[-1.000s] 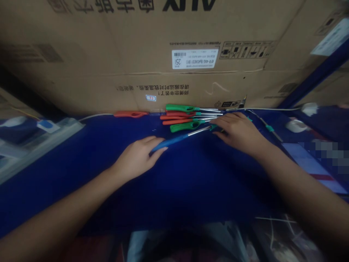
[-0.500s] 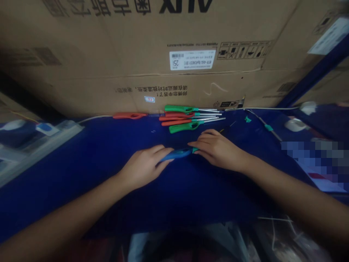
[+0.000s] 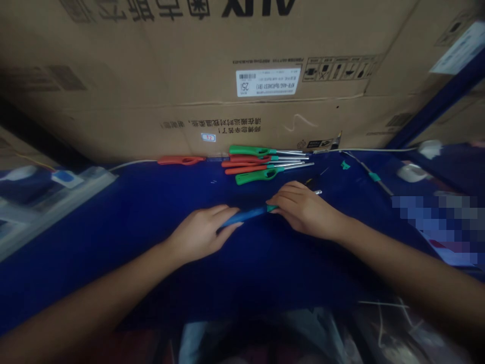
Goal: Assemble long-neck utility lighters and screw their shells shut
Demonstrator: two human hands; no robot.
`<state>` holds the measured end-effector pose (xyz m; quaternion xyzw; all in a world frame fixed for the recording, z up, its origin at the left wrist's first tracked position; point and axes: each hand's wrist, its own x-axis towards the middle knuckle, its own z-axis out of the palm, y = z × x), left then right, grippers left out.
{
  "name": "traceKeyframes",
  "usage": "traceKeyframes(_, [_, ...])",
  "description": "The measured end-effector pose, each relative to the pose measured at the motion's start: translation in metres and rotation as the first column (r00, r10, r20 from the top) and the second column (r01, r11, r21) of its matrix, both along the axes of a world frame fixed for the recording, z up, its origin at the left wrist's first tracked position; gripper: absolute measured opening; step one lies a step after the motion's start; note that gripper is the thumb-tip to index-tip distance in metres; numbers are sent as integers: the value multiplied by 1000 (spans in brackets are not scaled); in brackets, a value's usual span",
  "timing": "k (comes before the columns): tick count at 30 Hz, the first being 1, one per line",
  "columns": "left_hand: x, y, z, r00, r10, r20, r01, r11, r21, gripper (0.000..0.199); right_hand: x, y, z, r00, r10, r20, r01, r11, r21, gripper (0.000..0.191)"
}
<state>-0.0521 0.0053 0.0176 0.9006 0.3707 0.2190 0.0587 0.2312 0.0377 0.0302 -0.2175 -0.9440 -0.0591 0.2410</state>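
Note:
A blue long-nosed lighter (image 3: 250, 215) is held between both hands over the blue table (image 3: 242, 268). Its handle end is wrapped by my left hand (image 3: 204, 227), which is closed. At its green collar, my right hand (image 3: 303, 207) pinches with closed fingers and covers most of the metal tube; the tube's tip shows beyond the knuckles. Just behind lie several lighters with green handles, such as one green lighter (image 3: 256, 176), and red ones, such as one red lighter (image 3: 246, 165), their metal tubes pointing right.
A large cardboard box (image 3: 182, 65) forms the back wall. A red handle without a tube (image 3: 182, 160) lies at its foot on the left. Small green pieces (image 3: 345, 165), a cable with a green collar (image 3: 374, 177) and a white roundish object (image 3: 413, 173) lie to the right.
The metal tube's tip now shows past my right hand, where it was not visible before. The blue handle looks turned slightly; both hands stay nearly in place.

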Motion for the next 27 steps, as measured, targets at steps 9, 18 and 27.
traceKeyframes(9, [-1,-4,-5,998,-29,-48,33,996,78,25,-3,-5,-10,998,-21,-61,8,978,-210,13])
traceKeyframes(18, [8,-7,1,995,72,-71,-74,997,-37,27,-3,-3,-5,992,-112,61,125,955,-270,8])
traceKeyframes(27, [6,-1,4,981,100,-164,-113,991,-72,36,14,7,7,954,-199,227,274,885,-377,10])
